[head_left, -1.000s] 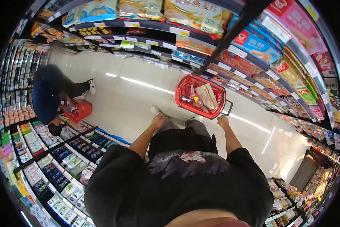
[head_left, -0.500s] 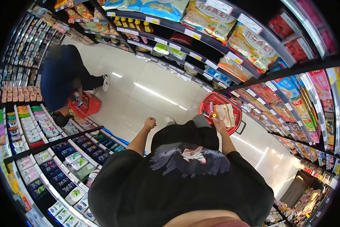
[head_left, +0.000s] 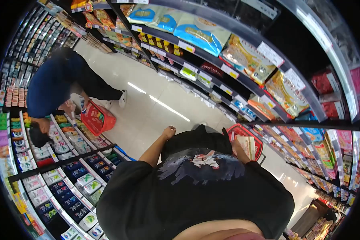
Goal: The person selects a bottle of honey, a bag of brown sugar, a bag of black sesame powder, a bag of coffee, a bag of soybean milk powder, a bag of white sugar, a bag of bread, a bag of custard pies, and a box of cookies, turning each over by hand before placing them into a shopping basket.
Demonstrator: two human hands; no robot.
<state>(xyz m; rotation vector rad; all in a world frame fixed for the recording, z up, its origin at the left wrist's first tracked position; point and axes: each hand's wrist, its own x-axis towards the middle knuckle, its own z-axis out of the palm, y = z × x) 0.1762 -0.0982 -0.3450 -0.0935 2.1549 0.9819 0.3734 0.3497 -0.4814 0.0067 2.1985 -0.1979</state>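
My left hand hangs in front of my body over the aisle floor, its fingers curled in and nothing seen in them. At my right side a red shopping basket holds a beige printed bag and a red item. My right hand is at the basket's near side, closed about its dark handle; my black shirt and the basket's edge partly hide the fingers.
A person in dark clothes bends over low shelves at left with another red basket. Shelves of packaged food run along the far side. Boxed goods line the near left. Between them lies a shiny tiled floor.
My view has shifted, so the far shelves now sit lower and further right. My left hand has moved slightly right. The other person has lifted an item above their basket.
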